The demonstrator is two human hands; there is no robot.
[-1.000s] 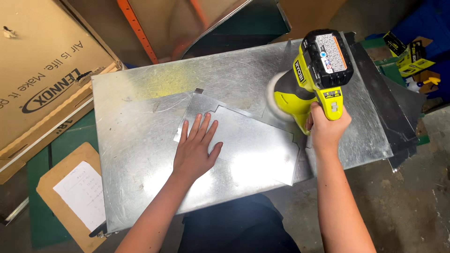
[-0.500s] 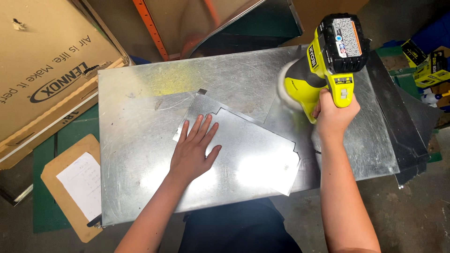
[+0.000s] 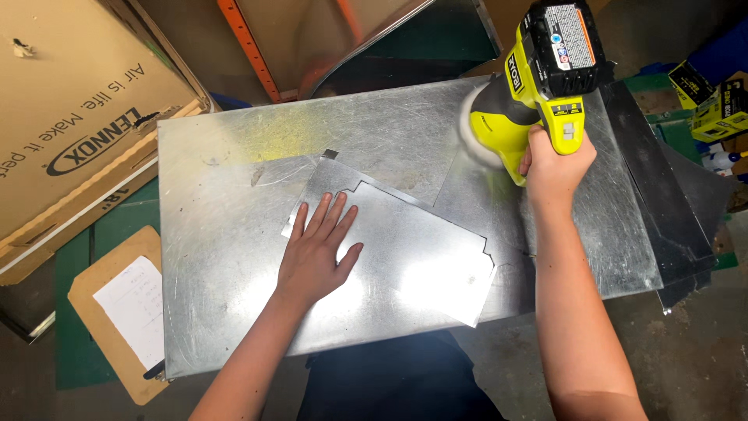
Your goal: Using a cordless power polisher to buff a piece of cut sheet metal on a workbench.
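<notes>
Left hand: one, the left hand (image 3: 315, 253) lay flat and released, fingers spread, palm pressed on the notched metal piece (image 3: 405, 257) at centre frame.
Right hand: one, the right hand (image 3: 555, 160) was clenched around the handle of the cordless polisher (image 3: 538, 78) in the upper right of the frame.
Polisher: one, yellow-green and black, its white round pad (image 3: 471, 129) touching the metal surface beneath it.
Notched piece: one, a flat cut sheet with stepped notches, lying on the large metal sheet (image 3: 226, 257).
Large sheet: one, covering the middle of the frame, serving as the bench top.
Dark sheets: several stacked at the right edge (image 3: 670, 210); exact count unclear.
Clipboard: one, brown, with one white paper, at lower left (image 3: 117, 312).
Cardboard box: one, at upper left (image 3: 70, 117).
Small yellow-green boxes: two, at the far upper right (image 3: 713, 101).
</notes>
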